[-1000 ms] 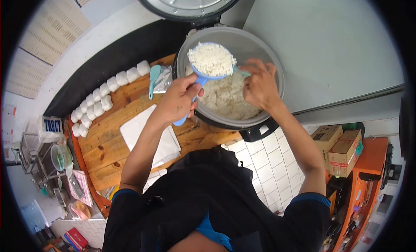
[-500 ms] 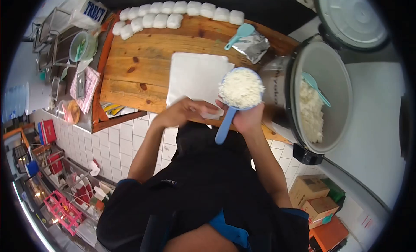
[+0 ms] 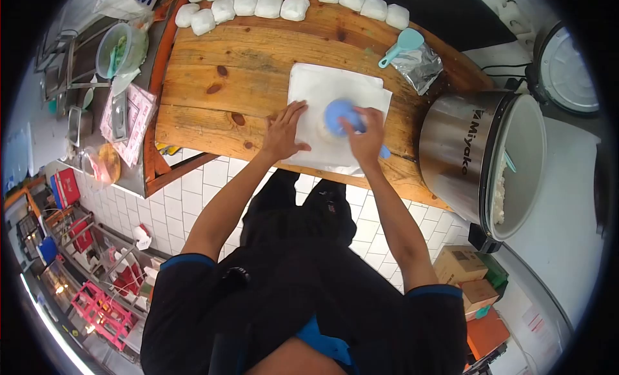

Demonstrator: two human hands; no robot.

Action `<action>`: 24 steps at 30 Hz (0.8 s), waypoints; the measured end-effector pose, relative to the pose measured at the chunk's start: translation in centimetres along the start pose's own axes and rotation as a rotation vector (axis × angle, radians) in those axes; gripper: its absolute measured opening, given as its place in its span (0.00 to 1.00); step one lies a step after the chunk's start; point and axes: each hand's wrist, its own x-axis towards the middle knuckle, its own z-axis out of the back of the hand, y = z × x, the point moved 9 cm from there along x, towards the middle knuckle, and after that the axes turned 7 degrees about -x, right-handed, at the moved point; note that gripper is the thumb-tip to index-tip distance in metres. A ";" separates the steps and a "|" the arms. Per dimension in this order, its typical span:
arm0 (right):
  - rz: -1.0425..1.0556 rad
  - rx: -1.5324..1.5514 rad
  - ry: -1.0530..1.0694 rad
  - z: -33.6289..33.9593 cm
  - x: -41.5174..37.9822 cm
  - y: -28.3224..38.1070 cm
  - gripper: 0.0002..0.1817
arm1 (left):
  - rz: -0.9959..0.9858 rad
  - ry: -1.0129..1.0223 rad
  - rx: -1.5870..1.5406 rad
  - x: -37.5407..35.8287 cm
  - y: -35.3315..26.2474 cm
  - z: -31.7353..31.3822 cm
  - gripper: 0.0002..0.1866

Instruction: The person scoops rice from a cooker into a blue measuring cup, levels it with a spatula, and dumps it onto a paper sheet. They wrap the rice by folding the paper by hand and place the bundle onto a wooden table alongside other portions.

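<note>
A stack of white paper sheets [image 3: 322, 81] lies near the front edge of the wooden table. My left hand [image 3: 282, 131] rests flat on the stack's left edge, fingers spread. In my right hand [image 3: 366, 138] is a blue scoop [image 3: 338, 112], turned bottom up over the middle of the paper, its handle end [image 3: 385, 152] showing below the wrist. A little white rice seems to show beside the scoop's rim, though blurred; most of what lies under the scoop is hidden.
A big Miyako rice cooker [image 3: 461, 139] with rice [image 3: 500, 197] inside stands at the right. Wrapped white bundles [image 3: 267, 5] line the table's back. A teal rice paddle [image 3: 407, 41] lies on foil [image 3: 419, 69]. A tub [image 3: 122, 49] sits on the left counter.
The rice-filled scoop, upright before, is now upside down on the paper. My left hand has spread onto the paper's left side. The view has shifted, so the table appears further right.
</note>
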 end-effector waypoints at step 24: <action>-0.208 -0.508 -0.030 1.0 -11.5 -3.1 0.20 | -0.055 -0.038 -0.023 -0.5 0.7 -1.2 0.57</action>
